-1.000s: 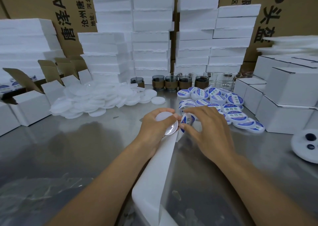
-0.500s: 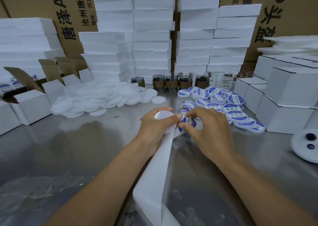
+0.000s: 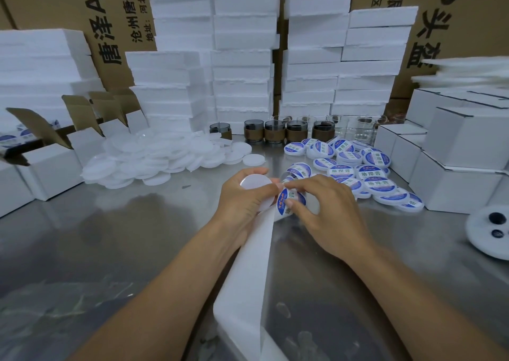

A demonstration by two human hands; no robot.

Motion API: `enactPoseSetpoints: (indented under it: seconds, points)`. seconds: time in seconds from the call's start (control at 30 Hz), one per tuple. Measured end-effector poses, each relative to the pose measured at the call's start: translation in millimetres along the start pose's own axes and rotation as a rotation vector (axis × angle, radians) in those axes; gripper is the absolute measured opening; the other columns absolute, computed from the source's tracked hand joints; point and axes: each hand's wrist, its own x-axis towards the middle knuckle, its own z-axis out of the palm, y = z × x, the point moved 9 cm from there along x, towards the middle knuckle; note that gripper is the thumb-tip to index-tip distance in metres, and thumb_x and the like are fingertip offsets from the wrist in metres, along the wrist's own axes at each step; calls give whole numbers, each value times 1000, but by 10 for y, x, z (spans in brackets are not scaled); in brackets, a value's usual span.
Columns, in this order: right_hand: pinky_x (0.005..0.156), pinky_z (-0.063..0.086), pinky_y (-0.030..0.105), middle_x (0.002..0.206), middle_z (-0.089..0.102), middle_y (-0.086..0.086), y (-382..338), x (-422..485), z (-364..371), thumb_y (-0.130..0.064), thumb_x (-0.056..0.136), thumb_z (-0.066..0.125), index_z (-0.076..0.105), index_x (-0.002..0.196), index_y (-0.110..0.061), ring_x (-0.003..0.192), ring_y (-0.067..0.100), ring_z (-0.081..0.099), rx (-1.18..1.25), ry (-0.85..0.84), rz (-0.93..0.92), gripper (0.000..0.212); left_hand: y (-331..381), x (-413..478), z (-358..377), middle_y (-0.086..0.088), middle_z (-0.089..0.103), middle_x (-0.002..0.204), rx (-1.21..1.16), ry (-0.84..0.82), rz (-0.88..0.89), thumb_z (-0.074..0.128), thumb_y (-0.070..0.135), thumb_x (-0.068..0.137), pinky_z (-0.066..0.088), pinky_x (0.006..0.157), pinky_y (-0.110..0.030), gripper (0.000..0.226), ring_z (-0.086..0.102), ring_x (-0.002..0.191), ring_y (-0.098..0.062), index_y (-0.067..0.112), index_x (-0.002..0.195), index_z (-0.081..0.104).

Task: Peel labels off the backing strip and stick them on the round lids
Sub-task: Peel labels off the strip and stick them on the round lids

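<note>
Blue label (image 3: 293, 196) in right hand (image 3: 327, 214)

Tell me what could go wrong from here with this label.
1. The right hand pinches the label by its curled edge, so it might fold onto itself or stick to a fingertip.
2. The left hand holds the blank lid tilted, with the backing strip crowding it from below, so the label could land off-centre or creased.

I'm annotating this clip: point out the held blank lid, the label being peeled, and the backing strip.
blank lid (image 3: 254, 182), head view, bare white top.
label (image 3: 283, 196), head view, blue printed edge.
backing strip (image 3: 248, 278), head view, middle of white band.
</note>
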Motion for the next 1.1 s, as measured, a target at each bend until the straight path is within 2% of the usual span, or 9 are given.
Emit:
enactPoseSetpoints:
  seconds: [0.07, 0.17, 0.37, 0.6, 0.73, 0.8, 0.9, 1.03, 1.1]
  points:
    - [92, 35, 36, 103, 64, -3, -4, -1, 7, -28, 86, 63, 65, 113, -28, 101, 17, 55, 4, -7, -5, 27, -4, -6, -13, -9, 73, 86, -22, 3, -19, 79, 0, 68, 56, 60, -29, 30, 70, 68, -20, 20, 86, 65]
    - [89, 37, 38, 98, 64, -1, -18, -2, -14, -25, 83, 67, 67, 110, -28, 97, 19, 56, 11, 9, -12, 26, 1, -4, 0, -14, 70, 92, -32, -13, -33, 78, -1, 69, 56, 65, -33, 30, 70, 71, -22, 21, 85, 66]
    - [83, 38, 38, 88, 63, 0, -21, 1, -100, -22, 75, 76, 72, 95, -26, 90, 21, 58, 22, 84, 0, 21, 6, -8, 64, -5, 73, 78, 9, -87, -31, 74, -7, 70, 55, 77, -36, 36, 68, 73, -22, 18, 93, 63]
    - [78, 46, 44, 83, 65, 1, -58, 3, -147, -16, 70, 80, 74, 85, -20, 81, 23, 61, 51, 137, -47, 17, 15, -27, 79, -2, 73, 71, 25, -99, -39, 73, -9, 71, 56, 64, -28, 36, 69, 64, -16, 17, 94, 63]
    - [79, 37, 34, 84, 65, -2, -68, -5, -138, -13, 76, 73, 71, 80, -19, 82, 21, 60, 27, 144, -63, 8, 15, -28, 27, -3, 72, 67, -30, -41, -58, 69, -12, 73, 54, 54, -22, 33, 68, 59, -14, 14, 92, 62]
    - [81, 34, 31, 87, 62, -4, -41, -10, -124, -12, 78, 68, 69, 80, -20, 85, 19, 58, 28, 130, -45, 9, 1, -17, -31, -6, 71, 71, -51, 17, -67, 71, -11, 73, 56, 57, -24, 30, 68, 63, -16, 13, 90, 62]
    - [83, 39, 35, 86, 59, -5, -15, -7, -137, -7, 76, 63, 63, 75, -20, 86, 16, 55, 78, 141, -10, 14, -2, 3, -109, -8, 70, 80, -42, 93, -55, 71, -9, 73, 57, 65, -29, 30, 68, 70, -18, 14, 88, 61]
    - [74, 41, 35, 77, 58, -2, 73, 9, -206, -3, 78, 57, 52, 68, -18, 79, 17, 51, 203, 248, 80, 19, 15, 5, -155, -1, 70, 67, -66, 138, -32, 71, -12, 73, 54, 52, -21, 29, 65, 54, -9, 13, 85, 61]
    - [69, 39, 23, 71, 57, -8, 167, 7, -240, -5, 82, 54, 50, 66, -19, 75, 9, 51, 291, 294, 160, 22, 20, 4, -181, -2, 70, 68, -67, 166, -28, 71, -12, 72, 55, 53, -21, 30, 65, 53, -8, 13, 84, 61]
